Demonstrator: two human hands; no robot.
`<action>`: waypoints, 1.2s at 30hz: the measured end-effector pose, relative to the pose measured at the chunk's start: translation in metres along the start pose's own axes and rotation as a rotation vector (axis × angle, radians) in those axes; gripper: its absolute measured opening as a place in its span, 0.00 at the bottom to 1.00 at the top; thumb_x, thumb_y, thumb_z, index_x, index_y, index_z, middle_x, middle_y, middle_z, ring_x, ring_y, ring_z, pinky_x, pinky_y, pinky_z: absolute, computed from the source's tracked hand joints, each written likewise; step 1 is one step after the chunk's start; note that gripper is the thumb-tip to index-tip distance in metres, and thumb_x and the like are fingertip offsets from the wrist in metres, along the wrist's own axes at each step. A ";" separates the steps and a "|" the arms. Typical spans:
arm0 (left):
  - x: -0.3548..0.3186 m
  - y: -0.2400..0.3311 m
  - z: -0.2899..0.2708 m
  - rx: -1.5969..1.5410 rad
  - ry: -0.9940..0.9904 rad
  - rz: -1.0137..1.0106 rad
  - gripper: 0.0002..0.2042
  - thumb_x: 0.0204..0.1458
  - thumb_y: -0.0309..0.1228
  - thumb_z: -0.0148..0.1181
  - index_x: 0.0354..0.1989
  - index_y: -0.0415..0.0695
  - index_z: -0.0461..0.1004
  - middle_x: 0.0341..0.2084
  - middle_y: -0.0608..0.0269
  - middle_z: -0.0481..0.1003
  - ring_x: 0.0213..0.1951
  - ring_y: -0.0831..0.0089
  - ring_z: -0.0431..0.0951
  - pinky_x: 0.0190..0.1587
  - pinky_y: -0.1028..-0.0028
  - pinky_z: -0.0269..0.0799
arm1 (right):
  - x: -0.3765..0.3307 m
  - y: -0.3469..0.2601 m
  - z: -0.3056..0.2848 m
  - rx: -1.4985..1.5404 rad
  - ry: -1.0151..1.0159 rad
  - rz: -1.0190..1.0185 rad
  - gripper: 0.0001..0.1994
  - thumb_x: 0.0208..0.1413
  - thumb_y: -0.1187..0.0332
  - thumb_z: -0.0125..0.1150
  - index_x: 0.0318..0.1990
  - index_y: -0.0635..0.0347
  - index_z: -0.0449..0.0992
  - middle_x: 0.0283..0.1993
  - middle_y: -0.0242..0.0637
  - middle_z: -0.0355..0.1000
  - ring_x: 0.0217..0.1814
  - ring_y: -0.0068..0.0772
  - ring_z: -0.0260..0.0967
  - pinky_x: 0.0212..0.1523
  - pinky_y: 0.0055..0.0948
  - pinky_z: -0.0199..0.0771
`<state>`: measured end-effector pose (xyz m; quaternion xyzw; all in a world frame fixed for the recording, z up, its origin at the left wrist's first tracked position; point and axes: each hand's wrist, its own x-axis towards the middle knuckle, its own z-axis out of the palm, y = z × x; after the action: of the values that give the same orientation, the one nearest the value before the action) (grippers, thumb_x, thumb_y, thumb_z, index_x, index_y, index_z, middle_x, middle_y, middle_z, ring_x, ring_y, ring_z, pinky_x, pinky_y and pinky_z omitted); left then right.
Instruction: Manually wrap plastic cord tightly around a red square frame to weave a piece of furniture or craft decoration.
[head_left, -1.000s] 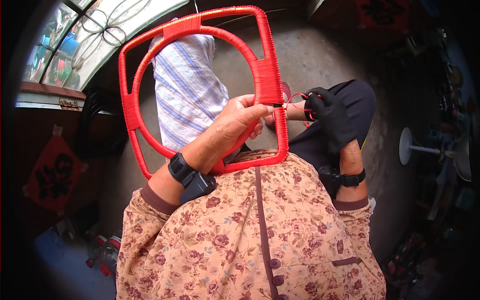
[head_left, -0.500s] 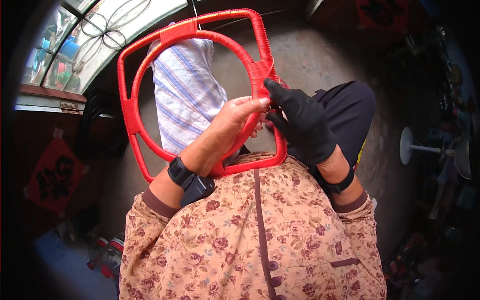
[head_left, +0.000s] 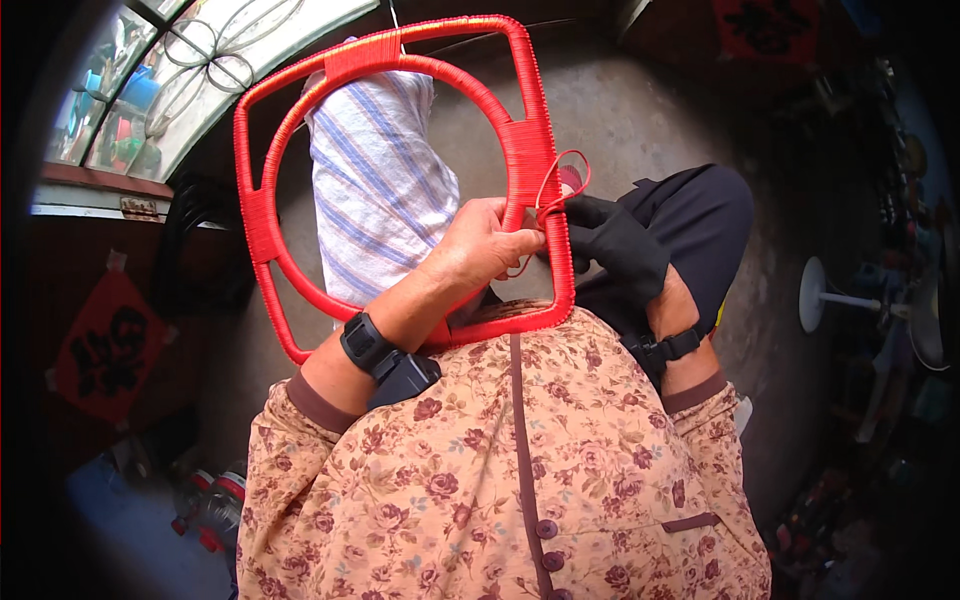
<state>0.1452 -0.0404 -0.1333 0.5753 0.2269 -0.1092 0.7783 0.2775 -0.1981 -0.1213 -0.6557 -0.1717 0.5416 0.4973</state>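
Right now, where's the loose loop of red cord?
Head view, right of centre: the cord loop sticks out from the red frame, just above the gloved right hand.

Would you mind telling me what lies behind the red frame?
Through the red frame a striped cloth shows, over concrete floor. The left hand and the frame's wrapped bars cover parts of the cloth; what it wraps cannot be seen.

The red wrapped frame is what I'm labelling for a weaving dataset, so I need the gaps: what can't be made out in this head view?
- Red frame: its lower right stretch is hidden behind the left hand and the gloved right hand.
- Red cord: a loop shows, but its end vanishes between the hands.
- Right-hand fingertips: covered by the black glove and the frame.
- Striped cloth: its lower end is hidden by the left forearm.
- Room edges: dark and bent by the fisheye.
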 end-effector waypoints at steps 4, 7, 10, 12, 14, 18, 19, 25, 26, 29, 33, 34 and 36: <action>-0.005 0.006 0.008 0.086 0.131 0.052 0.11 0.48 0.29 0.65 0.40 0.42 0.76 0.26 0.72 0.75 0.22 0.83 0.69 0.23 0.82 0.65 | 0.001 0.006 -0.009 -0.022 0.181 -0.177 0.22 0.53 0.70 0.65 0.55 0.63 0.68 0.43 0.36 0.74 0.34 0.20 0.71 0.36 0.21 0.72; 0.000 0.000 0.005 -0.049 0.163 0.183 0.11 0.48 0.28 0.64 0.40 0.41 0.75 0.25 0.72 0.74 0.21 0.83 0.70 0.24 0.82 0.66 | -0.001 0.008 -0.005 0.049 0.321 -0.281 0.23 0.54 0.71 0.63 0.57 0.63 0.64 0.50 0.40 0.72 0.34 0.22 0.71 0.36 0.22 0.73; 0.000 0.001 0.004 -0.156 0.078 0.155 0.10 0.48 0.27 0.63 0.39 0.40 0.75 0.25 0.71 0.75 0.21 0.83 0.70 0.24 0.82 0.67 | -0.006 0.002 -0.014 0.125 0.460 -0.370 0.24 0.54 0.72 0.62 0.58 0.63 0.63 0.52 0.41 0.71 0.34 0.23 0.71 0.34 0.23 0.74; -0.001 0.003 0.003 -0.194 0.071 0.116 0.09 0.49 0.28 0.63 0.38 0.40 0.76 0.26 0.68 0.76 0.22 0.82 0.71 0.25 0.81 0.68 | -0.005 0.008 -0.020 0.100 0.533 -0.426 0.19 0.56 0.71 0.60 0.55 0.63 0.67 0.44 0.38 0.74 0.32 0.20 0.71 0.30 0.22 0.73; -0.002 0.003 0.004 -0.226 0.068 0.114 0.09 0.49 0.29 0.63 0.37 0.40 0.76 0.27 0.67 0.76 0.22 0.81 0.72 0.26 0.80 0.68 | -0.009 0.008 -0.026 0.067 0.428 -0.402 0.13 0.57 0.70 0.58 0.50 0.62 0.72 0.34 0.33 0.74 0.30 0.17 0.69 0.31 0.21 0.71; 0.000 0.002 0.005 -0.136 0.114 0.115 0.08 0.51 0.30 0.63 0.37 0.40 0.77 0.27 0.67 0.77 0.25 0.80 0.74 0.27 0.80 0.69 | -0.012 0.012 -0.026 0.075 0.374 -0.371 0.09 0.58 0.69 0.58 0.43 0.61 0.76 0.27 0.29 0.72 0.29 0.14 0.67 0.33 0.20 0.69; 0.001 0.000 0.003 -0.136 0.115 0.115 0.08 0.51 0.30 0.63 0.37 0.40 0.77 0.27 0.67 0.77 0.25 0.80 0.74 0.27 0.80 0.69 | -0.014 0.011 -0.026 0.047 0.331 -0.359 0.08 0.58 0.69 0.58 0.43 0.61 0.77 0.28 0.29 0.72 0.29 0.15 0.67 0.35 0.20 0.68; 0.001 -0.001 0.002 0.106 0.011 -0.007 0.08 0.50 0.28 0.63 0.39 0.42 0.77 0.28 0.69 0.78 0.25 0.83 0.72 0.26 0.79 0.68 | -0.010 -0.001 -0.001 -0.070 0.350 -0.388 0.10 0.56 0.68 0.61 0.43 0.61 0.79 0.32 0.28 0.75 0.32 0.14 0.68 0.39 0.18 0.67; -0.001 0.002 0.004 0.129 0.041 0.029 0.09 0.50 0.28 0.63 0.39 0.42 0.77 0.28 0.69 0.78 0.24 0.83 0.72 0.26 0.79 0.68 | -0.006 0.000 -0.003 -0.152 0.257 -0.301 0.10 0.55 0.67 0.62 0.43 0.61 0.79 0.34 0.28 0.76 0.34 0.14 0.68 0.39 0.18 0.68; -0.001 0.003 0.007 0.090 0.076 0.114 0.09 0.51 0.29 0.64 0.40 0.42 0.76 0.28 0.69 0.78 0.24 0.83 0.71 0.27 0.79 0.68 | 0.004 0.007 -0.016 -0.250 0.142 -0.274 0.10 0.55 0.66 0.64 0.42 0.61 0.79 0.37 0.28 0.76 0.34 0.14 0.68 0.37 0.20 0.69; 0.003 -0.003 0.001 -0.239 0.009 0.150 0.10 0.52 0.30 0.64 0.42 0.40 0.76 0.31 0.67 0.78 0.25 0.83 0.72 0.30 0.79 0.70 | 0.004 -0.004 -0.020 -0.330 0.178 -0.309 0.09 0.54 0.67 0.64 0.40 0.60 0.80 0.38 0.30 0.77 0.34 0.16 0.70 0.35 0.23 0.71; 0.002 -0.003 0.001 -0.239 0.011 0.147 0.10 0.52 0.30 0.64 0.42 0.40 0.76 0.31 0.67 0.78 0.25 0.83 0.72 0.30 0.79 0.70 | 0.002 -0.012 -0.018 -0.575 0.248 -0.476 0.08 0.54 0.68 0.64 0.40 0.61 0.79 0.39 0.32 0.78 0.34 0.17 0.72 0.35 0.24 0.72; 0.001 -0.002 0.003 -0.229 0.060 0.164 0.11 0.53 0.27 0.61 0.44 0.38 0.76 0.32 0.66 0.79 0.28 0.82 0.74 0.32 0.80 0.71 | 0.003 -0.016 -0.015 -0.822 0.320 -0.642 0.07 0.53 0.70 0.63 0.39 0.61 0.79 0.39 0.35 0.78 0.35 0.19 0.73 0.36 0.25 0.73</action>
<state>0.1462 -0.0433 -0.1351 0.5024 0.2134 -0.0016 0.8379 0.2967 -0.1958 -0.1105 -0.7850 -0.4829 0.1442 0.3603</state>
